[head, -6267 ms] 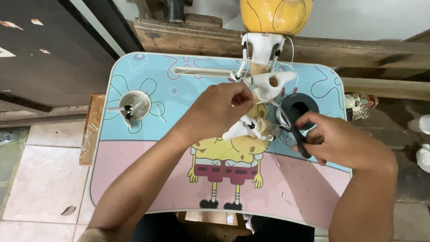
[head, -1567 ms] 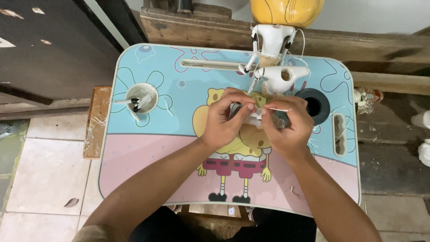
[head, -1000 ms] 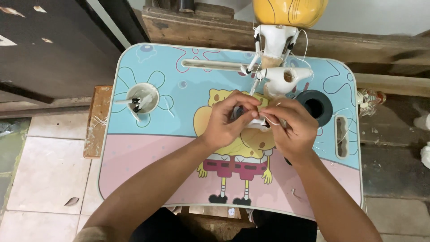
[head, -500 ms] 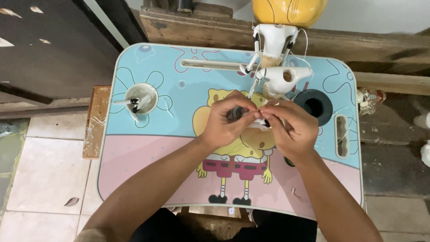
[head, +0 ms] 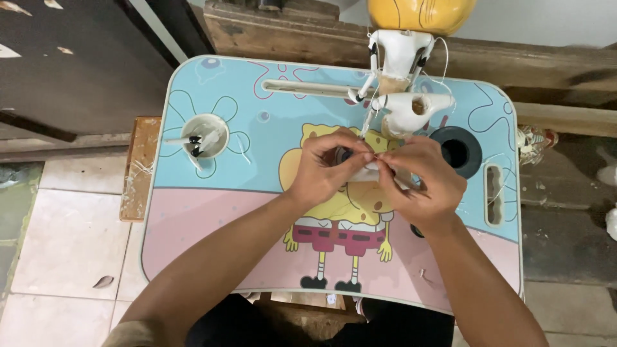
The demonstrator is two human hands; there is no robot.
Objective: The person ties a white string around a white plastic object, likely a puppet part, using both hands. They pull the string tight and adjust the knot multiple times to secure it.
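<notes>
White piece (head: 367, 172) lies crosswise between both hands' fingers (head: 379, 160).

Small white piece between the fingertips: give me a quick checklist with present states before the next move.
1. Both hands on the piece: left hand and right hand meet at the small white piece - ok.
2. Grip firmness: fingers cover most of the piece - cannot tell.
3. Piece held over the cartoon lap table, not past its edge - ok.
4. White puppet figure with its thin strings hangs just beyond the hands; whether a string touches the fingers - cannot tell.
5. Small white cup holding sticks sits left of the hands, apart from them and upright - ok.
6. Black cup-holder hole right beside the right hand; a dropped piece could fall in - not ok.
</notes>
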